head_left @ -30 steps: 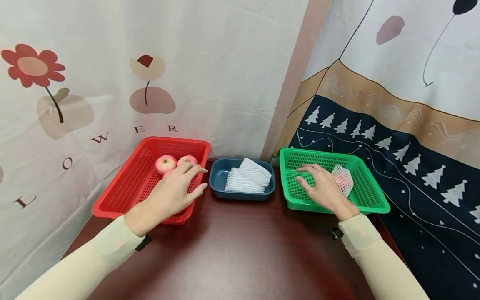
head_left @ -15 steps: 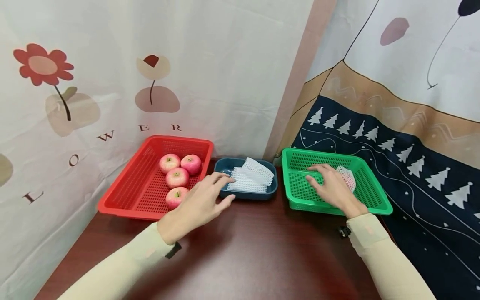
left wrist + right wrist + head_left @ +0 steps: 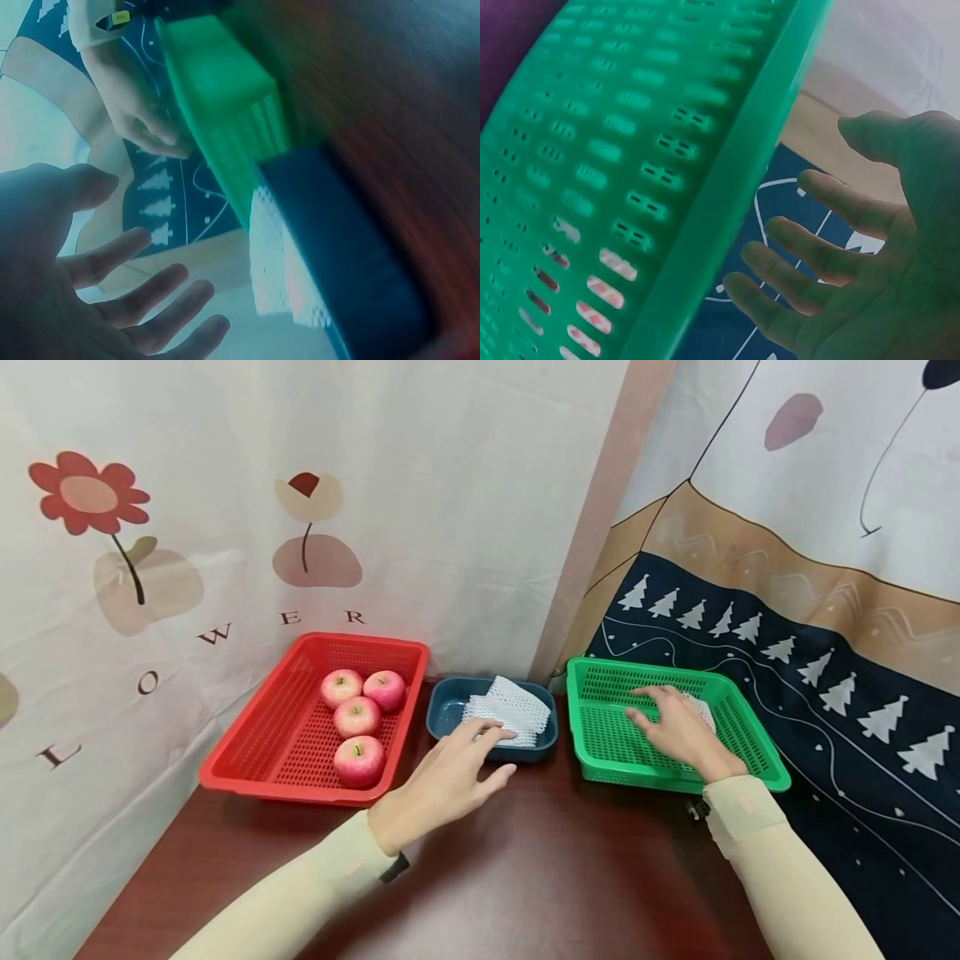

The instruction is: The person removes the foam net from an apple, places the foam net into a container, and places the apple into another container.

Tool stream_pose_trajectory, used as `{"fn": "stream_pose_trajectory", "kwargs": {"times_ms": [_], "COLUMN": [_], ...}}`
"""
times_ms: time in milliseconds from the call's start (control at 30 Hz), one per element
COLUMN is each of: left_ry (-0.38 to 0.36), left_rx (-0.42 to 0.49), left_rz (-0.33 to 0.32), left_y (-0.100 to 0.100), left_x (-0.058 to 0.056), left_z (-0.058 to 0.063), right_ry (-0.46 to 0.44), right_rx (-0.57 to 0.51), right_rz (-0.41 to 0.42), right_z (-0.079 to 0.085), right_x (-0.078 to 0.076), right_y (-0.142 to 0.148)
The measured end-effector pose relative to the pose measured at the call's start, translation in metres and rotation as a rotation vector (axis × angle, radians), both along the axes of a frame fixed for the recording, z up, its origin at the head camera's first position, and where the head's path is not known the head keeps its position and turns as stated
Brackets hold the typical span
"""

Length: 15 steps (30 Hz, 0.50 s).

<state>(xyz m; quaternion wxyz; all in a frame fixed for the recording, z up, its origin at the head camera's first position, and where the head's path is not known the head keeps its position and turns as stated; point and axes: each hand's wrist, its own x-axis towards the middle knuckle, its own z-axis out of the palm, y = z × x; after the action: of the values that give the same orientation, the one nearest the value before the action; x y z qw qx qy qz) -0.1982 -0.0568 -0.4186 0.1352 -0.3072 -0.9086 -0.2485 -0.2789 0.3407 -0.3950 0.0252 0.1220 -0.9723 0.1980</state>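
Note:
My left hand (image 3: pixel 450 775) hovers at the near edge of the blue tray (image 3: pixel 444 717), fingers spread and holding nothing. White foam fruit nets (image 3: pixel 517 707) lie in that tray, partly behind the fingertips in the head view. My right hand (image 3: pixel 681 730) is held above the green basket (image 3: pixel 600 770), its fingers relaxed and bare. Mostly hidden behind that hand is an apple in a white foam net (image 3: pixel 703 710); its pink and white shows through the basket's slots in the right wrist view.
On the left stands a red basket (image 3: pixel 255 787) with several apples (image 3: pixel 358 762) along its right side. A dark reddish wooden table (image 3: pixel 525 860) carries all the containers. Printed curtains (image 3: pixel 465 510) hang close behind them.
My left hand has moved right, from over the red basket's apples to the blue tray, uncovering the apples. The right hand has shifted slightly right over the green basket.

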Motion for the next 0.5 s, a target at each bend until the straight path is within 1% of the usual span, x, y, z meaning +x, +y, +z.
{"fn": "stream_pose_trajectory", "kwargs": {"times_ms": [200,500], "left_ry": [-0.042,-0.026], "left_rx": [0.027,0.077], "left_rz": [-0.016,-0.033], "left_y": [0.018,0.043], "left_x": [-0.004,-0.012], "left_z": [-0.009,-0.023], "right_ry": [-0.027,-0.062], "right_rx": [0.048,0.069], "right_rz": [-0.010,-0.031], "right_z": [0.006,0.009], "right_x": [-0.006,-0.017], "right_y": [0.007,0.023]}}
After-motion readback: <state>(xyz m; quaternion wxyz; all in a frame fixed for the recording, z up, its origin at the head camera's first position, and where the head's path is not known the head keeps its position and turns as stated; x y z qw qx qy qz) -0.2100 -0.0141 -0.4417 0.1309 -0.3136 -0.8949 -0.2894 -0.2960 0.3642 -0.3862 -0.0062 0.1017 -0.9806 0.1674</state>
